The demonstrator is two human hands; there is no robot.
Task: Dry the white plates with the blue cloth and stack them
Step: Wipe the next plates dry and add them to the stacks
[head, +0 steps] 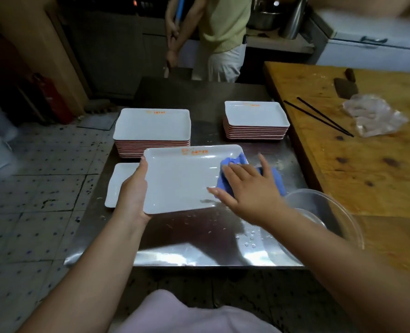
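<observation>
Drying step in hand. The left hand holds a white rectangular plate by its left rim, raised slightly over the middle of the steel desk — thumb on the upper face, fingers hidden beneath, so this grip is clamped on the plate. The right hand lies flat, fingers spread and straight, pressing the blue cloth against the plate's right end; it grips nothing, only bears down on the cloth. A wet streak shows near the plate's near edge, so wiping appears unfinished. Another single plate lies below, at the desk's left edge. Two stacks stand toward the far edge: the left stack just behind the held plate, the right stack near the far right corner. A clear bowl sits at the near right corner; droplets dot the desk. Next move, as judged — sweep the cloth across the remaining wet area, then set the plate squarely on a stack, keeping the rims aligned.
</observation>
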